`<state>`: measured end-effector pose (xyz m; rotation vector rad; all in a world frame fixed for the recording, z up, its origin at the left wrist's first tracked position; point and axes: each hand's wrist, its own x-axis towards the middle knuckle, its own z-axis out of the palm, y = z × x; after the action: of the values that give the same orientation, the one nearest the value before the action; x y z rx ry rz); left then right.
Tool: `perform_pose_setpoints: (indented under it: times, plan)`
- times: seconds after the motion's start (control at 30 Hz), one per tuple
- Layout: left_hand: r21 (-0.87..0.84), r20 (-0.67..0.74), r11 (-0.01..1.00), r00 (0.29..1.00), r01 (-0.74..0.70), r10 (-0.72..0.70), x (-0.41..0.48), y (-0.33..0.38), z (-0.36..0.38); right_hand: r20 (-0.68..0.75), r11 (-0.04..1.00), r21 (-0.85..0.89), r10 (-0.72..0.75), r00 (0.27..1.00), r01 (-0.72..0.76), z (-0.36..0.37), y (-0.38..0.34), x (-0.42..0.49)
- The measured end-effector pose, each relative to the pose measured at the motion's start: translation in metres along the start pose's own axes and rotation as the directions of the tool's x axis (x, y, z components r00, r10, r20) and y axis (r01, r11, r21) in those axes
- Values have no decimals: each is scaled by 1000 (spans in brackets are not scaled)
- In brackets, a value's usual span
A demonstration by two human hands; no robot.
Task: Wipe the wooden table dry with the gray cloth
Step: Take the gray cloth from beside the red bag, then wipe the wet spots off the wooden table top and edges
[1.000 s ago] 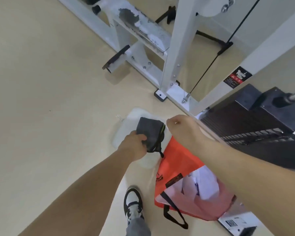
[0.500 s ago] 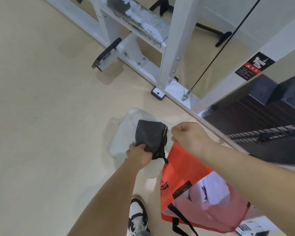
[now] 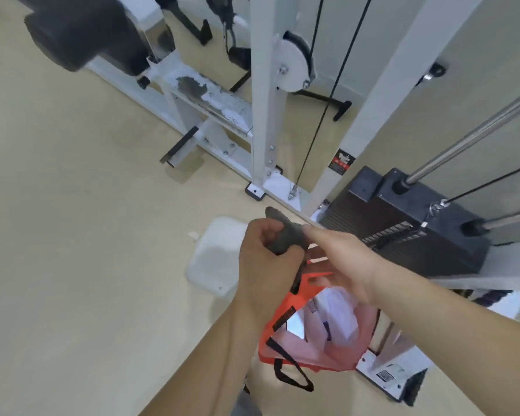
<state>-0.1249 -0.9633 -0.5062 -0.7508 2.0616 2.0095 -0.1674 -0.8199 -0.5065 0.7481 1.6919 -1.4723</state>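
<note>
as left hand point(image 3: 263, 256) grips gray cloth point(image 3: 286, 235), right hand point(image 3: 344, 259) touching (blurred)

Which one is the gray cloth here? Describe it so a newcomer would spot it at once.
Start at the black weight stack on the right; just left of it, the left hand grips a bunched gray cloth above the orange bag. It is the only dark, soft bundle there, unlike the white object lying on the floor.
</note>
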Motion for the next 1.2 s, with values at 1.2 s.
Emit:
perform_pose_setpoints:
  times: [1.2]
  plan:
    - [340,865,940,382,34,-327,-625,242,506,-664,430,694,72,744,578,-523,246,-694]
